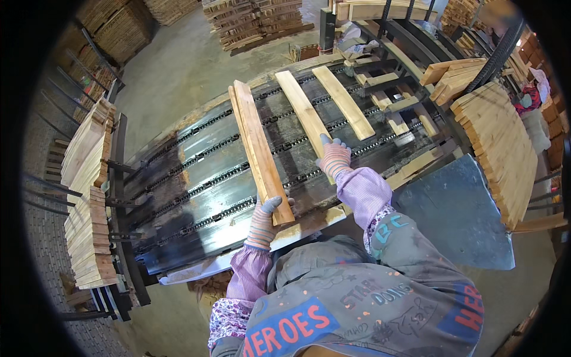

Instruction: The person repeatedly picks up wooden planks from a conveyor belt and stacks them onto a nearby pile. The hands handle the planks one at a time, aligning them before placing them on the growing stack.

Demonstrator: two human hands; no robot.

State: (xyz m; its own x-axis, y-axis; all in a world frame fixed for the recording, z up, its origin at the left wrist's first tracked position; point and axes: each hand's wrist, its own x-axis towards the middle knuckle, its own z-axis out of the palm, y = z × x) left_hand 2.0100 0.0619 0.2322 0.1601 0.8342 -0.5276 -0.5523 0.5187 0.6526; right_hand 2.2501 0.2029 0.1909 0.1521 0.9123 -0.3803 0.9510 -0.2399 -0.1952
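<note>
The conveyor (238, 172), a dark steel table crossed by chains, is taken as the landmark. To its left, a tall stack (89, 196) of sorted boards is already built up; to its right, a fanned pile (499, 149) leans on a rack. Sorting is judged well advanced, though boards are still carried on the conveyor: two boards (342, 101) lie loose across its far end, and short blocks (392, 107) are seen beyond them.

At the near edge of the conveyor, a paired plank (259, 149), pale, long and narrow, is raised at its near end by the left hand (264, 217), whose grip is closed around that end. A second plank (306, 116) just to its right is pressed flat under the right hand (335, 157), fingers spread, not clasped. Both hands are gloved.
</note>
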